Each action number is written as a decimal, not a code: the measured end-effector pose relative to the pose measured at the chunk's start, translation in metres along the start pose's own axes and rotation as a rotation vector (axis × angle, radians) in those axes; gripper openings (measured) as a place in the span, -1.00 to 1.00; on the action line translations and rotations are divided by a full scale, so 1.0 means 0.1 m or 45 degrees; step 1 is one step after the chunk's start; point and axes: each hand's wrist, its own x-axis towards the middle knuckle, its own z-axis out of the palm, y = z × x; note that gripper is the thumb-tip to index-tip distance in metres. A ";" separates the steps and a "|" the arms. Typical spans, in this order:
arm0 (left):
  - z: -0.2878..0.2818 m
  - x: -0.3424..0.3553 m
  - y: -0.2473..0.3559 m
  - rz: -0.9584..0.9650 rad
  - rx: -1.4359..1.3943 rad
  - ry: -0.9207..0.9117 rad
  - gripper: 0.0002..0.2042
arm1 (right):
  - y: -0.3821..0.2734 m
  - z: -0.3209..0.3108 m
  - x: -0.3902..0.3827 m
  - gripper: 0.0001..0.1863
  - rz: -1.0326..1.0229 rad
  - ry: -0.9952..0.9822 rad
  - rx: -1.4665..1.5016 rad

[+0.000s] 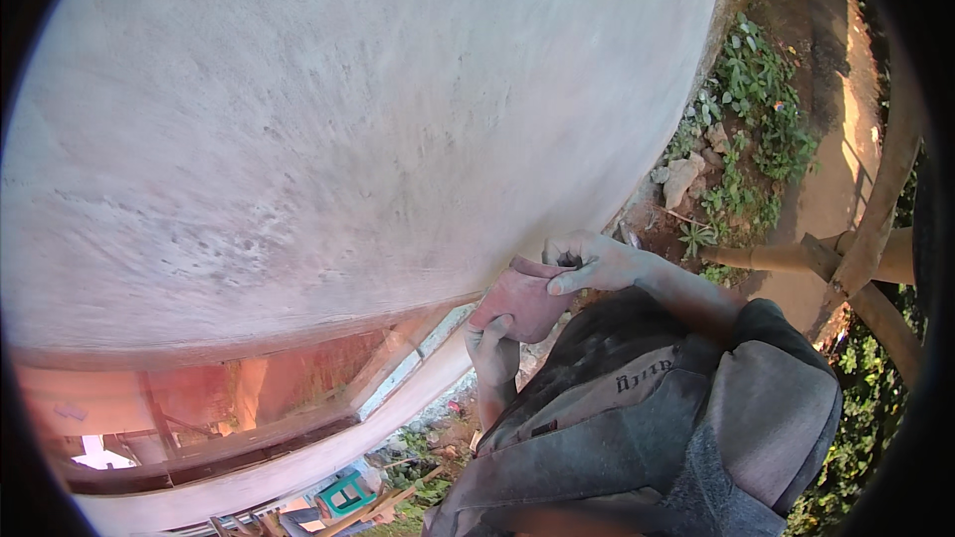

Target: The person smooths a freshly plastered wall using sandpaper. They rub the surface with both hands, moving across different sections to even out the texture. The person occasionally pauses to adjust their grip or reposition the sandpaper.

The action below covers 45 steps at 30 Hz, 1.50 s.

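Left hand (494,346), dusted grey, grips the lower edge of a flat reddish-pink rectangular float pad (519,300) from below; right hand (594,262) clamps its upper edge, thumb on the face; pad sits between both hands, pressed against the smooth grey plastered wall (328,119) near its lower edge; pad looks worn, dull, dusty; bamboo scaffold poles (865,239) to the right; green plastic stool (348,493) far below.

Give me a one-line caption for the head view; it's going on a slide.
Seen from above, both hands, left and right, grip a reddish pad beside a grey plastered wall.
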 end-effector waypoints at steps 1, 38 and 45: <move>0.01 -0.01 -0.01 -0.034 -0.037 0.012 -0.59 | 0.01 0.02 -0.01 -0.71 -0.009 0.007 0.108; 0.10 -0.16 1.18 2.422 0.857 0.892 -0.56 | -0.89 -0.99 0.61 -0.36 -0.960 1.956 -1.095; -0.09 -0.23 1.08 2.481 1.774 0.712 -0.55 | -0.36 -0.41 0.92 -0.35 -1.214 1.563 -1.290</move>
